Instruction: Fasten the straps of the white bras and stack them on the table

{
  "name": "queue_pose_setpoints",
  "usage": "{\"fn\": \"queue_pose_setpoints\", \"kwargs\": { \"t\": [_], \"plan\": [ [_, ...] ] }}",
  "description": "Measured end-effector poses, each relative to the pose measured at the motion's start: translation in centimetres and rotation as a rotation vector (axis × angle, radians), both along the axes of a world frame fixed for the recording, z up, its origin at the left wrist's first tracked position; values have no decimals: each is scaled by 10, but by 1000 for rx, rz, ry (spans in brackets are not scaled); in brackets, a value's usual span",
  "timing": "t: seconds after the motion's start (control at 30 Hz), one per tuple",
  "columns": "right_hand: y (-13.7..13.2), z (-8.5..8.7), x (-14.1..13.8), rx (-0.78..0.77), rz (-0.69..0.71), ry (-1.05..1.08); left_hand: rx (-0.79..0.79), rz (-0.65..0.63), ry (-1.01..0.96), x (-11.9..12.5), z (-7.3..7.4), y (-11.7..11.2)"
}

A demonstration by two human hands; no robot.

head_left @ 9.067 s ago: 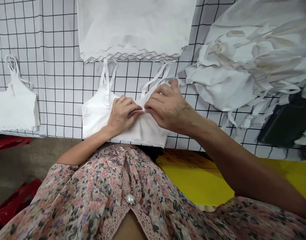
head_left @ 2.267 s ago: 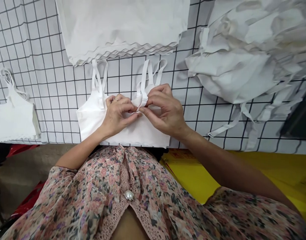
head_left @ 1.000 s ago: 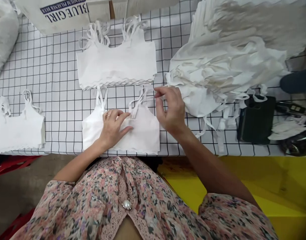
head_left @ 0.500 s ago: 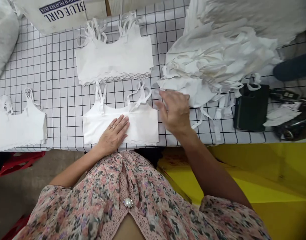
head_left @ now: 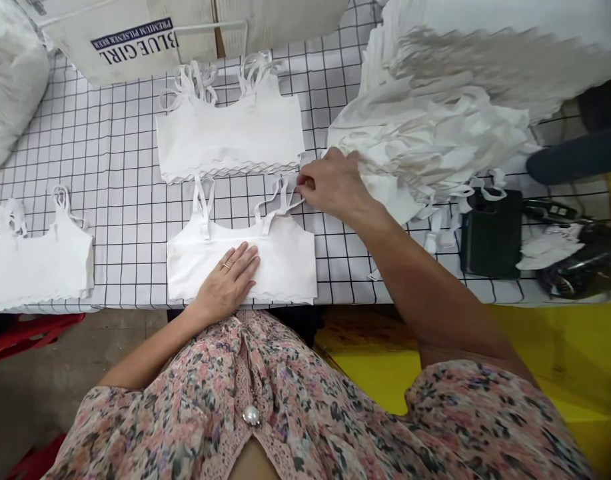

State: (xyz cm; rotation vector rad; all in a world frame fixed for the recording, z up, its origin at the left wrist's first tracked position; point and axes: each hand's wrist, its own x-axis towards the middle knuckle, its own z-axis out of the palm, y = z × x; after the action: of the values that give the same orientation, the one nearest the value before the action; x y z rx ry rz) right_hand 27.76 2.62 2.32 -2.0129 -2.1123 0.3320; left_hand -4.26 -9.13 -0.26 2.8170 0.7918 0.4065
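Note:
A white bralette [head_left: 285, 263] with thin shoulder straps lies flat at the table's front edge. My left hand [head_left: 228, 280], wearing a ring, rests on its middle with the fingers stretched out. Above its upper right corner my right hand [head_left: 335, 183] is closed in a pinch on one shoulder strap [head_left: 285, 200]; the very fingertips are partly hidden. Just beyond lies a stack of white bralettes [head_left: 230, 137] with scalloped hems and bunched straps. To the right of my right hand is a loose heap of white bralettes [head_left: 435, 147].
Another stack of bralettes [head_left: 40, 267] lies at the left. A printed carton [head_left: 135, 40] and a white bag [head_left: 12, 87] stand at the back. A large fabric pile [head_left: 485, 53] fills the back right. A dark phone [head_left: 491, 233] and a key fob [head_left: 552, 211] lie right.
My right hand has moved up and left from the loose heap's edge to the bralette's strap, and its fingers have closed into a pinch. My left hand stays flat on the bralette.

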Motion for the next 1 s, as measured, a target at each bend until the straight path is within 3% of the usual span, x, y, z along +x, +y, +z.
{"fn": "queue_pose_setpoints", "kwargs": {
  "t": [0.17, 0.3, 0.57, 0.73, 0.87, 1.0],
  "plan": [
    [11, 11, -6, 192, -33, 61, 17, -7, -21, 3, 5, -1],
    [21, 12, -8, 196, 16, 132, -6, -3, -45, 3, 4, -3],
    [36, -26, 1, 231, 115, 183, -27, -3, -40, 2, 3, -5],
    [39, -42, 2, 136, 88, 187, -62, -3, -1, 3, 2, -5],
    [27, -25, 7, 134, 43, 155, -118, -5, 7, 1, 1, -3],
    [-33, 13, -23, 243, 0, 131, -108, -6, -124, -9, 14, -3]
  ]
}}
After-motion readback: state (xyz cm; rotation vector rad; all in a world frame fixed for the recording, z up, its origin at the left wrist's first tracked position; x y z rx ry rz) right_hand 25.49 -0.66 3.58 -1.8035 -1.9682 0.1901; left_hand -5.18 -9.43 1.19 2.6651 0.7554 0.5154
